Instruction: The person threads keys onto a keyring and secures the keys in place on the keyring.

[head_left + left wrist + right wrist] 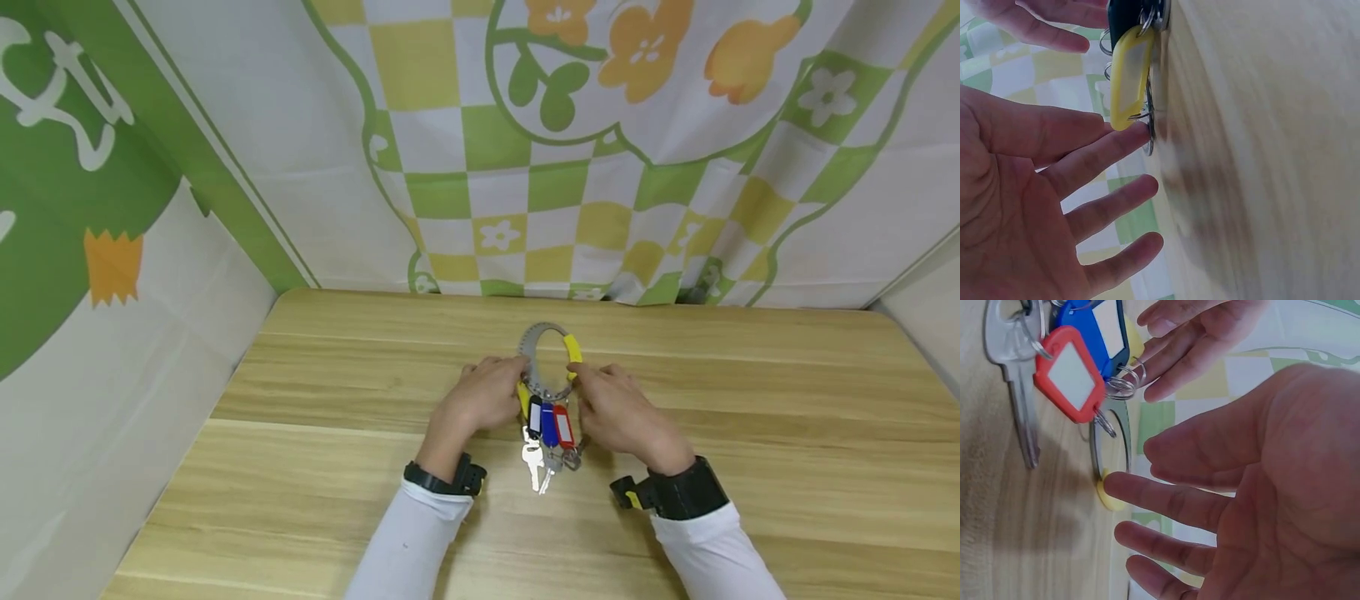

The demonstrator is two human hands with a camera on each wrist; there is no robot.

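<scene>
A large grey metal key ring (531,342) with a yellow section (573,350) lies on the wooden table. Black (535,417), blue (550,425) and red (563,426) key tags hang at its near side, and silver keys (532,458) lie below them. A yellow tag (1129,81) shows in the left wrist view. My left hand (483,396) touches the ring's left side with a fingertip, its fingers mostly straight. At the yellow section, my right hand (618,408) rests its index fingertip, the other fingers extended and the thumb apart.
The wooden tabletop (337,483) spreads around both hands. Behind it hangs a green, yellow and white checked curtain (495,192). A printed cloth wall (187,333) borders the table's left side.
</scene>
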